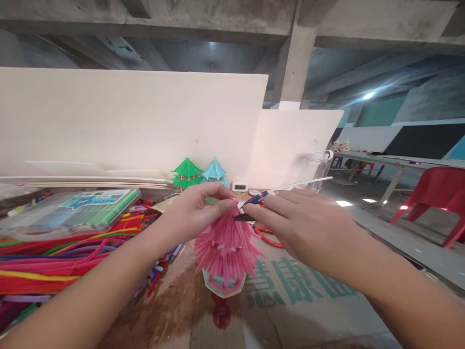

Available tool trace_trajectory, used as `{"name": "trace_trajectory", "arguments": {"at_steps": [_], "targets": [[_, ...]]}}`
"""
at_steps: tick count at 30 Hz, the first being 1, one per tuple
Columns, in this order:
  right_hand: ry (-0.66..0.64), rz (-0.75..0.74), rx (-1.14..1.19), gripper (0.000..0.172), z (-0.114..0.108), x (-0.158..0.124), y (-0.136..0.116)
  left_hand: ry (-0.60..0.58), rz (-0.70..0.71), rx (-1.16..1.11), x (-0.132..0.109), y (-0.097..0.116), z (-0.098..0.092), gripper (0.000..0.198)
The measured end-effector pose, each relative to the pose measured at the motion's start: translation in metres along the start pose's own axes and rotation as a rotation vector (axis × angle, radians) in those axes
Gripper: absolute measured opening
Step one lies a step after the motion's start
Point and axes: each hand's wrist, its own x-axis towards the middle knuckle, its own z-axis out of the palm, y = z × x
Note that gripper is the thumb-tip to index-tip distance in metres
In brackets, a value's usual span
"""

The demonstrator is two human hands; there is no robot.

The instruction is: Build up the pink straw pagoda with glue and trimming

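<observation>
A pink tree of fuzzy pipe cleaners (228,242) stands in the middle, its drooping layers above a pale base (224,286). My left hand (203,211) pinches its top between thumb and fingertips. Just right of the treetop, my right hand (301,218) is closed round a dark blue hand tool (254,198), mostly covered by the fingers. A pointed dark tip (243,218) shows below the fingertips, close to the pink strands. Past the knuckles a thin white rod (305,183) sticks out to the right; whether it belongs to the tool I cannot tell.
Loose coloured pipe cleaners (54,261) lie at left under a plastic marker case (72,208). Behind stand a green tree (186,172), a light blue tree (215,169), a small digital clock (240,186) and a clear jug (316,169). Orange-red loops (269,237) lie near the right hand.
</observation>
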Motion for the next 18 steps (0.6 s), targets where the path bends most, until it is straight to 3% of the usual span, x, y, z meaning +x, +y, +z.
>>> {"name": "trace_trajectory", "arguments": {"at_steps": [8,14,18], "targets": [[-0.040,0.012,0.062,0.022,0.004,-0.003,-0.007,0.008,-0.017,-0.039,0.000,-0.006,0.000,0.023],[0.013,0.060,0.172,0.017,-0.002,-0.003,-0.005,0.026,-0.055,-0.046,0.001,-0.009,-0.001,0.024],[0.034,0.089,0.203,0.016,0.010,-0.002,0.003,0.012,-0.060,-0.073,0.002,-0.012,-0.001,0.025]]}}
